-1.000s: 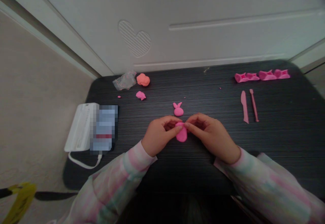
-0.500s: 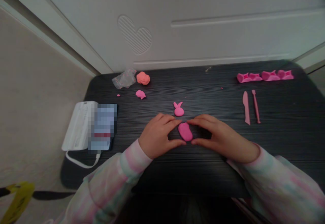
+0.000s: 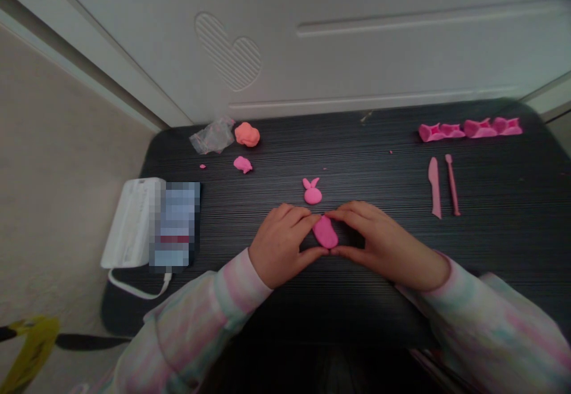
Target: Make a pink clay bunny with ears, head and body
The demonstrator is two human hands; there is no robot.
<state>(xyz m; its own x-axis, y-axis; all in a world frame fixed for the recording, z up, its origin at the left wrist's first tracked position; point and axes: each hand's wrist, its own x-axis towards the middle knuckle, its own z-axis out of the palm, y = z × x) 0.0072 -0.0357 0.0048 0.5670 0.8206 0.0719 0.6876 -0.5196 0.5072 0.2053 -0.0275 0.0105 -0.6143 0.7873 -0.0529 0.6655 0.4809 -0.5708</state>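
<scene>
A flat oval piece of pink clay (image 3: 325,232) lies on the black ribbed tabletop (image 3: 379,174). My left hand (image 3: 282,245) curls around its left side, thumb and fingers touching its ends. My right hand (image 3: 381,242) does the same from the right. Both hands pinch the oval between fingertip and thumb. Just beyond it sits a small pink clay rabbit head (image 3: 312,192) with two ears, untouched.
A white power bank with a phone (image 3: 151,224) lies at the left edge. An orange clay lump (image 3: 247,134), a clear wrapper (image 3: 212,138) and a pink clay scrap (image 3: 242,164) sit at the back left. Two pink modelling tools (image 3: 442,184) and pink moulds (image 3: 470,128) lie right.
The oval was held up between my fingertips a second ago; it now lies flat on the table with both hands cupped round it.
</scene>
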